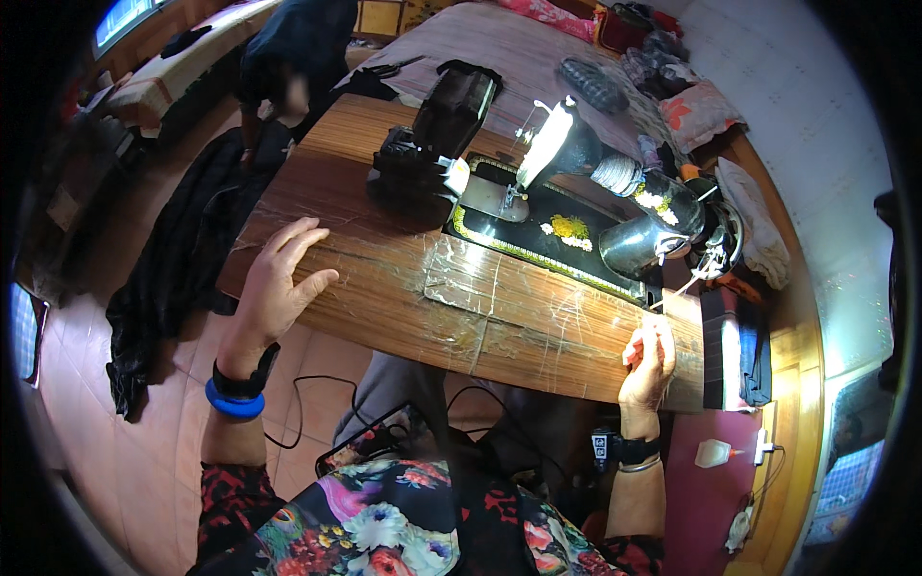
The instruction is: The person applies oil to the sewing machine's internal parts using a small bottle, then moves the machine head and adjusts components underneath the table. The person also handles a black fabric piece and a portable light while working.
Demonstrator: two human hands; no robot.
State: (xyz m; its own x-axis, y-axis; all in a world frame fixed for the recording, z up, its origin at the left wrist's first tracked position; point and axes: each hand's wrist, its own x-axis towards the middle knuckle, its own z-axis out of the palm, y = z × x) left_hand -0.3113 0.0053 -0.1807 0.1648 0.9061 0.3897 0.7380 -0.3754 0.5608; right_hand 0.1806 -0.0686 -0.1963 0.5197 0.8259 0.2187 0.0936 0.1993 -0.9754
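The left hand (280,283) lies at the left near edge of the wooden table (384,283), fingers loosely spread and holding nothing. At the near right corner, the right hand (648,365) has its fingers curled inward; whether they grip anything I cannot tell. The black sewing machine (583,149) stands beyond, right of centre, its lit needle end (515,197) facing left.

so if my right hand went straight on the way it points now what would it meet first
Probably the right end of the sewing machine, perhaps the thin pale strip there; your right hand points that way. Its height above the tabletop is unclear.
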